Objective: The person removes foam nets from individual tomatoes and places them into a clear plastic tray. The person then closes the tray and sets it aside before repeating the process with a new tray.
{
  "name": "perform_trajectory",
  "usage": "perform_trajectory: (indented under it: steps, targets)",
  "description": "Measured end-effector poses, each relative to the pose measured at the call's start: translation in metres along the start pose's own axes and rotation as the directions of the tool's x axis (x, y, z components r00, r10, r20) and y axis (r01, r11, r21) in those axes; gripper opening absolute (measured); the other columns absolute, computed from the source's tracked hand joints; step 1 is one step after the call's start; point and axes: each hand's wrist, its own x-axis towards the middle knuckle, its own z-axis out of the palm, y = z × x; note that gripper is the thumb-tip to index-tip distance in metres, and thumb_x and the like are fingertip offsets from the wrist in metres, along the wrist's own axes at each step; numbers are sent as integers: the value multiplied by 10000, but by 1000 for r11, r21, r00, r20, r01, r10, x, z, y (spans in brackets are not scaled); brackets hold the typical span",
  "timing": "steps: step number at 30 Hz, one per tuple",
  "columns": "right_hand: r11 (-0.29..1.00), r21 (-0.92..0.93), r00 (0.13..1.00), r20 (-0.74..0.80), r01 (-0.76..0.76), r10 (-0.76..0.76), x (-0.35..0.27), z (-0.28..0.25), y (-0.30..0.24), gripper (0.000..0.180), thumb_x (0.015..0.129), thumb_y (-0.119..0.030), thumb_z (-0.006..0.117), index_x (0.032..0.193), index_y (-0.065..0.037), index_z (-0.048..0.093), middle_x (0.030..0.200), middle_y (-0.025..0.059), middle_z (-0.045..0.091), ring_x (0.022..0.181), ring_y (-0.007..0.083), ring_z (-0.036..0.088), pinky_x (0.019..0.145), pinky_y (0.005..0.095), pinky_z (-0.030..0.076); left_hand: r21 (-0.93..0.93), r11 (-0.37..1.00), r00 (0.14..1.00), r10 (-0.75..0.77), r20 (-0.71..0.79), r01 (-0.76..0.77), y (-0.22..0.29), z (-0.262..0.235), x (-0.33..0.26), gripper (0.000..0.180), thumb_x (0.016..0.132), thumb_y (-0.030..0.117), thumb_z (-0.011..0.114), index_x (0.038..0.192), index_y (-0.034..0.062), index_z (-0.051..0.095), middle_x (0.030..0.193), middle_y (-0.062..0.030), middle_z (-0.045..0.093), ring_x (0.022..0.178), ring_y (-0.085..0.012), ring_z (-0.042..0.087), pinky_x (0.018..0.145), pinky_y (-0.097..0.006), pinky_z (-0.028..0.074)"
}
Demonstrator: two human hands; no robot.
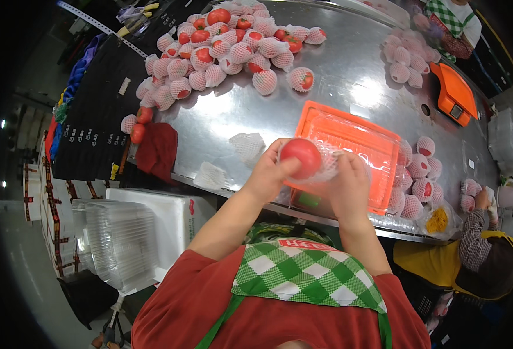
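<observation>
My left hand is closed around a red tomato, thumb laid across its front. A white foam net sleeve covers the tomato's right side, and my right hand pinches that sleeve. Both hands are above the near edge of an orange scale, on which a clear plastic tray lies. Loose foam net sleeves rest on the metal table to the left of my left hand.
A large heap of net-wrapped tomatoes covers the table's far left. More wrapped tomatoes sit right of the scale. A dark red cloth hangs at the left edge. Stacked clear trays stand lower left. Other people work at the right.
</observation>
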Motion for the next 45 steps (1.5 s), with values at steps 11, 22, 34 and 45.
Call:
perform_trajectory:
  steps: [11,22,34,45]
  targets:
    - [994,-112,972,235,10,17,-4,0,2,600,829,-192,766,1309,5,464,1237,104,544,1094,188,571,913,306,486,599,755,963,225,145,-267,17,10,-7,634,711,141,856,1230,18,513,1204,-72,520,1169,-157,510,872,-280,497]
    - [702,490,855,255,-517,452,15,-22,19,539,1007,-542,354,1296,-108,492,1210,86,590,1018,206,631,740,317,585,142,989,992,57,-110,-41,-7,1,-7,193,954,142,593,1051,-11,659,875,0,636,763,-81,574,698,-240,473]
    - [922,-370,975,221,119,-37,-5,-12,2,686,780,-135,770,1359,-25,419,1254,128,546,1104,217,596,862,346,549,622,695,904,425,52,-362,17,20,-11,165,902,93,617,1023,-2,678,903,-39,627,804,-156,577,730,-278,458]
    - [242,-812,837,456,530,-304,0,-11,-21,732,633,-46,804,1304,-71,513,1184,186,535,1056,373,561,874,435,494,643,730,973,160,168,-231,6,25,-7,754,755,159,799,1372,31,385,1212,-141,555,1102,-278,567,888,-379,505]
